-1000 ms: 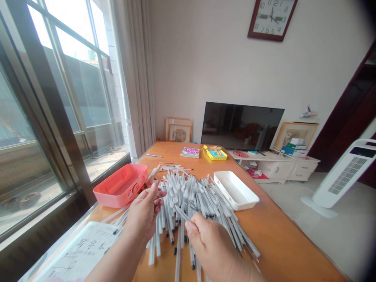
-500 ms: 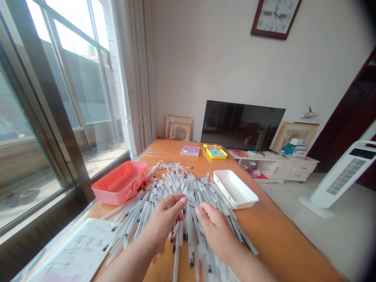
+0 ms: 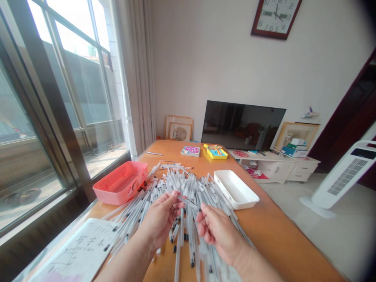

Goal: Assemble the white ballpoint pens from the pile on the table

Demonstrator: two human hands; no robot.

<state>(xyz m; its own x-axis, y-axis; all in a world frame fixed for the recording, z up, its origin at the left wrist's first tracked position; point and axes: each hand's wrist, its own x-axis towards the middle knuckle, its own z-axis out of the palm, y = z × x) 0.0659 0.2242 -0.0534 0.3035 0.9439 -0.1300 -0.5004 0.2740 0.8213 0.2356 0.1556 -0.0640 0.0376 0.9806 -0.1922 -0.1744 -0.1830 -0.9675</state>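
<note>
Our left hand (image 3: 164, 211) and right hand (image 3: 219, 231) pinch one clear pen (image 3: 189, 203) (loose pens (image 3: 190, 188) beyond them); we should keep it straight.

notebook (image 3: 73, 252): 写字本 | wall clock (image 3: 275, 23): 2, 3, 5–8 | book (image 3: 190, 151): title, seemingly Chinese, unreadable

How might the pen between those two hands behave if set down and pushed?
The pen would probably feel light, being slim and translucent. It looks stiff, spanning straight between the left hand and right hand. Its long, narrow shape could roll on the glossy table.
</note>
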